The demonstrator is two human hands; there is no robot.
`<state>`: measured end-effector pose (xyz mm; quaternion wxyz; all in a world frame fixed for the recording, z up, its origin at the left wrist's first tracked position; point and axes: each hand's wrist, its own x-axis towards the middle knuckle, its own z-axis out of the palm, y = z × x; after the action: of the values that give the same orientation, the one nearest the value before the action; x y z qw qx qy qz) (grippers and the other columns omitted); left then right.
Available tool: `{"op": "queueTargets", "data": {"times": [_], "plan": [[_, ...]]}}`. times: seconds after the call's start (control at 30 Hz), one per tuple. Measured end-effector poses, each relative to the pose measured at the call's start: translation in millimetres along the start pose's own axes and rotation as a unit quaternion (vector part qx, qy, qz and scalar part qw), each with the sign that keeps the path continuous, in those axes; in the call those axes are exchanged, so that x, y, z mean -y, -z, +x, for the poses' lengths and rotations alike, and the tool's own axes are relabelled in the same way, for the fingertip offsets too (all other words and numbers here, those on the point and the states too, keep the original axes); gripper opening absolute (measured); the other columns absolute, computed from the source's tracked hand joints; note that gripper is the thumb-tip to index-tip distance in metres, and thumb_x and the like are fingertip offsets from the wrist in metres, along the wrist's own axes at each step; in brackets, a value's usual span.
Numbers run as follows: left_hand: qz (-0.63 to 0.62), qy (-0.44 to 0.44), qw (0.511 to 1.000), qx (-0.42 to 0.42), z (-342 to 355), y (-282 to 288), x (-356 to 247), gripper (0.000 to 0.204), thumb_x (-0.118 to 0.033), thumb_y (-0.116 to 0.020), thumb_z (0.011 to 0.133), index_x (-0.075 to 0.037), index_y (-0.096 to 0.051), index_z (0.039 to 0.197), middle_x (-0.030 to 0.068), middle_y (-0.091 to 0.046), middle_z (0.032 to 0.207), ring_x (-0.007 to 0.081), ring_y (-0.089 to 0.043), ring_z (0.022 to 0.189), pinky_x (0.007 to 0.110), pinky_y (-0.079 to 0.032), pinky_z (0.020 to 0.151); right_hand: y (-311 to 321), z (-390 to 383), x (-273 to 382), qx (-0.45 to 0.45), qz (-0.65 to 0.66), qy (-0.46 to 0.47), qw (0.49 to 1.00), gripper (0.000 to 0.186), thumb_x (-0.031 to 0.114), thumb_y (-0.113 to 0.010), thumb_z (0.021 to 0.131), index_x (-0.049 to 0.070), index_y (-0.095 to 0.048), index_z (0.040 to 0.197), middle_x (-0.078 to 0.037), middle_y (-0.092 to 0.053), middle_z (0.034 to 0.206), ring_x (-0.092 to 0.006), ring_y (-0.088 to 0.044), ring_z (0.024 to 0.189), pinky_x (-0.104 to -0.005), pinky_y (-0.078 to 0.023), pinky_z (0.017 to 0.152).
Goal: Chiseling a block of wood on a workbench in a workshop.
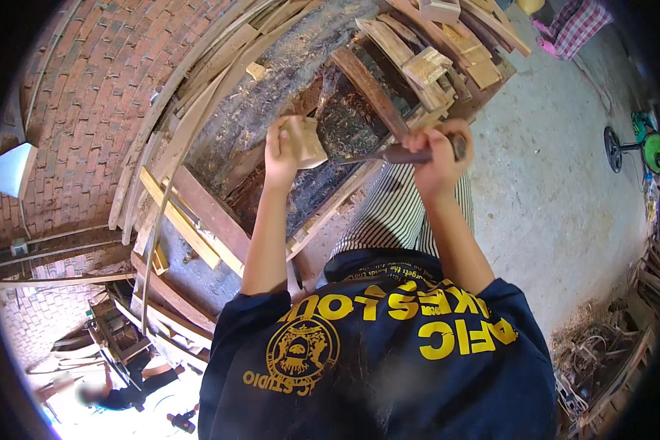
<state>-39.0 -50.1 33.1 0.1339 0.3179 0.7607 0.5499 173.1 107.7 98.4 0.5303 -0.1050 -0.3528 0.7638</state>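
Note:
My left hand (pixel 280 152) is closed round a pale wooden block (pixel 308 143), holding it tilted above the dark, shaving-strewn work surface. In my right hand (pixel 441 150) is a chisel (pixel 407 155) with a thick dark handle, gripped with the fingers wrapped round it. Its narrow metal blade points left, and the tip is at or close to the block's lower right edge; whether it touches I cannot tell. Beneath both hands lies a bench (pixel 301 192) covered in wood chips and dust.
A brown board (pixel 370 89) lies across the bench, with several wood blocks (pixel 427 67) to its right. Long planks (pixel 165 143) line the left side by a brick wall (pixel 125 73). A green-and-black fan (pixel 654 152) stands far right. Another person (pixel 125 396) is at lower left.

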Motion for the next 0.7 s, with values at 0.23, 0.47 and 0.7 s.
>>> {"op": "queueTargets", "data": {"times": [0.23,0.47,0.7], "plan": [[-0.06,0.002,0.987,-0.147,-40,10,65,0.027,-0.013,-0.03,0.105,-0.005,-0.042,0.128,0.0112,-0.055,0.113,0.0186,-0.053,0.104,0.032,-0.041,0.096,46,-40,31,-0.101,-0.258,-0.039,0.96,0.014,0.012,-0.056,0.093,0.0,-0.057,0.1,-0.011,-0.063,0.084,-0.0183,-0.06,0.075,-0.0311,-0.051,0.07],[0.021,0.014,0.993,-0.118,-39,4,31,0.026,-0.006,-0.037,0.101,-0.001,-0.051,0.122,0.0159,-0.061,0.113,0.0247,-0.058,0.106,0.031,-0.042,0.095,78,-90,71,-0.17,-0.298,-0.222,0.912,0.028,0.029,-0.057,0.096,0.004,-0.059,0.109,-0.007,-0.064,0.093,-0.0141,-0.061,0.074,-0.0291,-0.053,0.066],[0.315,-0.115,0.94,-0.062,-46,7,-22,0.038,-0.032,-0.058,0.093,-0.009,-0.056,0.124,0.0172,-0.049,0.133,0.0335,-0.039,0.132,0.052,-0.025,0.111,71,-105,78,-0.181,-0.263,-0.262,0.911,0.027,0.019,-0.064,0.092,-0.002,-0.056,0.107,-0.013,-0.063,0.094,-0.0202,-0.065,0.072,-0.0345,-0.06,0.066]]}}
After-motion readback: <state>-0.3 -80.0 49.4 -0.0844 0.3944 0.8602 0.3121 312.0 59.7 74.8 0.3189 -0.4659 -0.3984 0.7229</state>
